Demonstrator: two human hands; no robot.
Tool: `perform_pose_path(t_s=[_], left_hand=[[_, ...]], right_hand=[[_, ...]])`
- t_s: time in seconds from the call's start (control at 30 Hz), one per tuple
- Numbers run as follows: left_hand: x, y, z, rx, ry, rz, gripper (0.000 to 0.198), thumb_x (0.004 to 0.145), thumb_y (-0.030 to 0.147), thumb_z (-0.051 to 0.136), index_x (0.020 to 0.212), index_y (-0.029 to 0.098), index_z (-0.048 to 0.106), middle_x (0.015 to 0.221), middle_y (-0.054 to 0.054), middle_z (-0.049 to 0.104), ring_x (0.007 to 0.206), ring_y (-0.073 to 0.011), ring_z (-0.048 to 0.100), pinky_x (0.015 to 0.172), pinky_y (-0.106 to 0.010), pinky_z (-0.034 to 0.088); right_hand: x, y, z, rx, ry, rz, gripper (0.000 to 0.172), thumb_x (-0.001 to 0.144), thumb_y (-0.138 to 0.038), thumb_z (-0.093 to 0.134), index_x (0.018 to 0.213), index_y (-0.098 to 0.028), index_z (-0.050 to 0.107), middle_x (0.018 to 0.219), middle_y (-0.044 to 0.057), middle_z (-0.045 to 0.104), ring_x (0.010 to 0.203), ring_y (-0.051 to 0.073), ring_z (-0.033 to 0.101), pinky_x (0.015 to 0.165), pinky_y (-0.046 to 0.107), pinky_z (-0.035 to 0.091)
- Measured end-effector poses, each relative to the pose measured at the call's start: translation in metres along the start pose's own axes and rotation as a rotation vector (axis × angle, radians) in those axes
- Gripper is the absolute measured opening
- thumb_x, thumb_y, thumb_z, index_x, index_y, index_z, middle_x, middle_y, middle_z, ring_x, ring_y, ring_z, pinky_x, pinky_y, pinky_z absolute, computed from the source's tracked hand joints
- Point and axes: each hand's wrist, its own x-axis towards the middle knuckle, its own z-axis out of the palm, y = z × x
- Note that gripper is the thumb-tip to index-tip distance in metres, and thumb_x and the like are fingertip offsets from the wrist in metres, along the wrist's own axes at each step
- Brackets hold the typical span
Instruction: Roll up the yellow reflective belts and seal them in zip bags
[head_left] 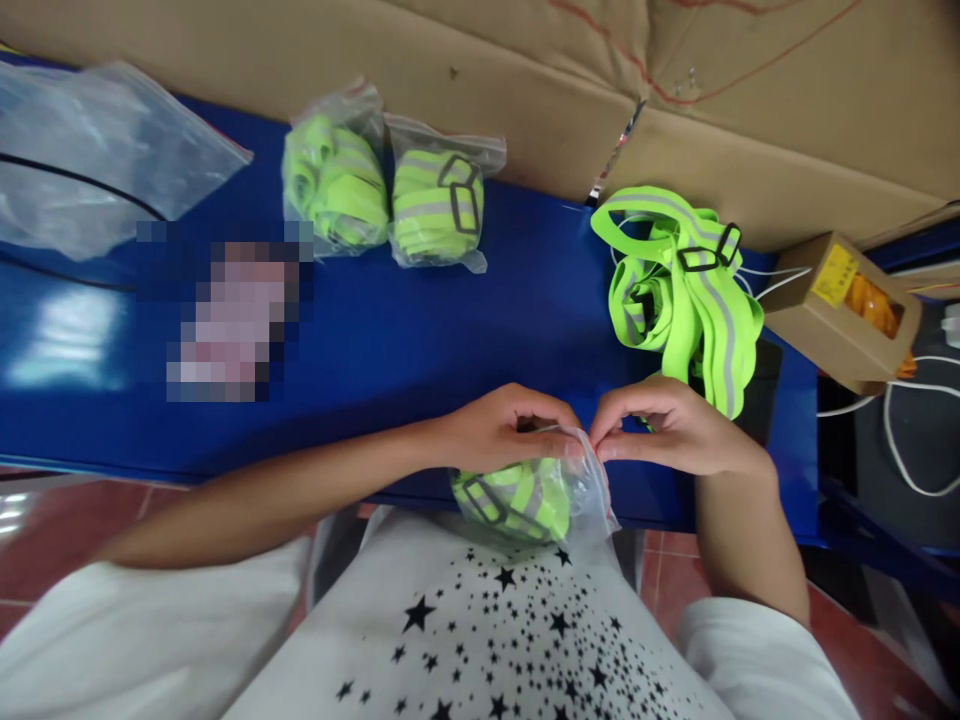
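Observation:
A clear zip bag [592, 490] hangs at the front edge of the blue table, with a rolled neon-yellow reflective strap [517, 500] inside it. My left hand [517, 425] pinches the bag near its mouth, above the strap. Fingertips of my right hand [660, 425] are closed on the red-lined zip edge of the same bag, close beside the left fingers. Black buckles show through the plastic.
Two bagged straps, one on the left [341, 190] and one on the right [439, 205], stand at the back. Loose reflective straps [690, 280] lie in a heap at right, near a cardboard box [840, 310]. Empty plastic bags [97, 150] and a blurred-out object [236, 320] are at left.

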Motion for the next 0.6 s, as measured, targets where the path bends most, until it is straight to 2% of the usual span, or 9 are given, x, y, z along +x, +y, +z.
perform_pose_path(t_s=[0.1, 0.23, 0.4, 0.5, 0.6], left_hand=[[0.000, 0.001, -0.001, -0.015, -0.021, 0.015, 0.020, 0.094, 0.033, 0.071, 0.093, 0.015, 0.078, 0.075, 0.000, 0.070, 0.060, -0.0060, 0.048, 0.055, -0.018, 0.034], [-0.001, 0.000, -0.002, 0.000, 0.046, 0.021, 0.022, 0.095, 0.034, 0.069, 0.093, 0.014, 0.077, 0.077, 0.000, 0.071, 0.063, -0.0073, 0.053, 0.057, -0.018, 0.037], [-0.001, -0.001, -0.003, 0.075, 0.050, -0.022, 0.030, 0.095, 0.042, 0.069, 0.093, 0.013, 0.077, 0.073, 0.000, 0.067, 0.060, -0.0074, 0.047, 0.054, -0.019, 0.034], [0.000, 0.000, -0.004, 0.108, 0.056, -0.030, 0.031, 0.095, 0.043, 0.069, 0.092, 0.013, 0.077, 0.070, 0.001, 0.063, 0.060, -0.0073, 0.045, 0.053, -0.019, 0.033], [0.000, 0.000, -0.005, 0.138, 0.072, -0.040, 0.032, 0.095, 0.043, 0.068, 0.089, 0.013, 0.076, 0.065, 0.003, 0.057, 0.057, -0.0071, 0.042, 0.051, -0.019, 0.030]], right_hand=[[0.003, 0.000, 0.001, 0.014, -0.020, 0.004, 0.010, 0.092, -0.027, 0.079, 0.093, -0.017, 0.078, 0.084, 0.001, 0.079, 0.073, 0.010, 0.072, 0.066, 0.019, 0.053], [0.004, -0.002, 0.004, -0.102, 0.085, 0.000, 0.010, 0.093, -0.028, 0.077, 0.095, -0.018, 0.077, 0.080, 0.000, 0.076, 0.066, 0.009, 0.064, 0.062, 0.020, 0.049], [0.002, 0.001, 0.010, -0.245, 0.126, -0.009, 0.001, 0.092, -0.022, 0.073, 0.093, -0.021, 0.073, 0.074, -0.004, 0.069, 0.064, 0.008, 0.059, 0.062, 0.020, 0.046], [0.000, 0.005, 0.015, -0.355, 0.158, -0.030, 0.011, 0.086, -0.013, 0.074, 0.090, -0.021, 0.068, 0.077, -0.005, 0.067, 0.067, 0.007, 0.060, 0.065, 0.020, 0.046], [0.000, 0.005, 0.018, -0.418, 0.193, -0.060, 0.013, 0.088, -0.016, 0.075, 0.096, -0.022, 0.067, 0.084, -0.004, 0.069, 0.073, 0.007, 0.062, 0.070, 0.020, 0.049]])
